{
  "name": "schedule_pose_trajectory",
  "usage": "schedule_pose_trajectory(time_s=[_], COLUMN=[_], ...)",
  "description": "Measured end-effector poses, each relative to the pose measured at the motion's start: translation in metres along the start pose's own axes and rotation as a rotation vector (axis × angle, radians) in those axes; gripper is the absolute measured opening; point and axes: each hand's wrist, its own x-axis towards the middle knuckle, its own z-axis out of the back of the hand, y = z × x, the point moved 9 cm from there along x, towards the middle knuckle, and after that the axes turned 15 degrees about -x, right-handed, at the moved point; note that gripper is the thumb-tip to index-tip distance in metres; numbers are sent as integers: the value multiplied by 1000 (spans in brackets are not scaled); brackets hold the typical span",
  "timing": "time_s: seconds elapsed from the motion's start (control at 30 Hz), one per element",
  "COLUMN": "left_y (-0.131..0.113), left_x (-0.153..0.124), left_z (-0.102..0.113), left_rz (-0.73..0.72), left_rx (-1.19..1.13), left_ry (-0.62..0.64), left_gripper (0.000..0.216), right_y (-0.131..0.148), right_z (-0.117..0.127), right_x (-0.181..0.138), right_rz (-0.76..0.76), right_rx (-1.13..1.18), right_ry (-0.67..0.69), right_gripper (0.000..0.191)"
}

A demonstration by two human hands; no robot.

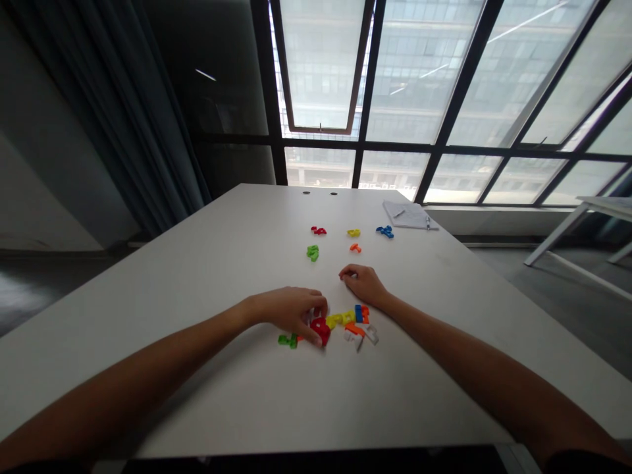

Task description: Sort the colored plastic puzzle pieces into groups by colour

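My left hand (pixel 291 309) curls over the left part of a pile of small plastic pieces, its thumb and fingers around a red piece (pixel 321 330). Green pieces (pixel 288 340) lie beside its wrist side, with a bit of orange next to them. To the right of the red piece are yellow pieces (pixel 342 320), a blue piece (pixel 359 313), an orange piece (pixel 354 329) and white-grey pieces (pixel 371 334). Beyond the pile, my right hand (pixel 364 284) rests on the table, fingers bent together with nothing visible in them.
Farther up the white table (pixel 222 250) are sorted pieces: red (pixel 318 231), yellow (pixel 353 232), blue (pixel 385 232), green (pixel 313 253) and orange (pixel 355 248). Papers (pixel 409 215) with pens lie by the right edge. Windows stand behind; another table (pixel 607 203) is at right.
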Motion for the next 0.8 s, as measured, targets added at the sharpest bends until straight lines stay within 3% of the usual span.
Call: schedule_pose_trajectory(time_s=[0.17, 0.33, 0.57, 0.67, 0.8], left_y=[-10, -8, 14, 23, 32], left_x=[9, 10, 28, 42, 49], left_z=[-7, 10, 51, 49, 39], left_rz=[-49, -61, -122, -173, -240], left_rx=[120, 116, 165, 134, -46], left_ry=[4, -21, -288, -347, -434], left_gripper=[39, 39, 40, 35, 40], right_y=[2, 3, 4, 5, 1], right_z=[0, -1, -6, -12, -13], right_x=[0, 0, -1, -3, -3], right_rz=[5, 4, 58, 91, 77], right_rx=[-18, -25, 191, 331, 324], right_ry=[12, 22, 101, 188, 160], right_gripper=[18, 18, 24, 39, 42])
